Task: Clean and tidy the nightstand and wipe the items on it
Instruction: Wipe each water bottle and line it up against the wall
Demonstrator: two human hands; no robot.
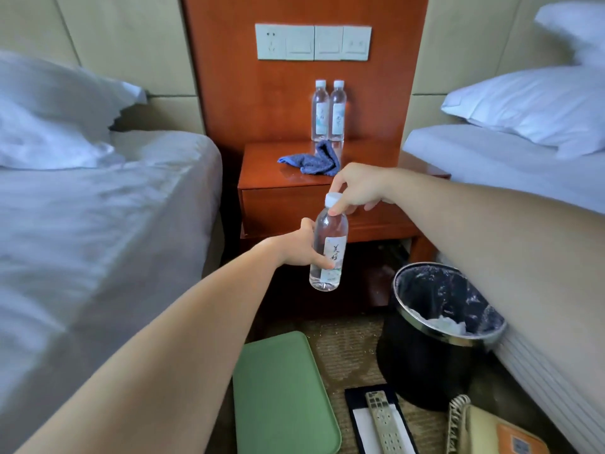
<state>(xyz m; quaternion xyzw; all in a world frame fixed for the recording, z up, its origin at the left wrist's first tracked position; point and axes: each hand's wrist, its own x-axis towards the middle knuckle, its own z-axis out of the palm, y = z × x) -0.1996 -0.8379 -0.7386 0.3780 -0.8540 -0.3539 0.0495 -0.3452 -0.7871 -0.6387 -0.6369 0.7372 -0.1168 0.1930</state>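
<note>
A clear water bottle (329,247) with a white cap hangs upright in front of the wooden nightstand (268,178). My left hand (302,245) grips its body from the left. My right hand (355,188) pinches its neck and cap from above. Two more water bottles (328,111) stand side by side at the back of the nightstand top. A crumpled blue cloth (316,160) lies just in front of them.
Beds flank the nightstand, left (98,208) and right (491,165). On the carpet lie a green tray (281,398), a remote (381,421) on a dark pad, and a telephone (484,430). A lined black bin (435,339) stands at the right.
</note>
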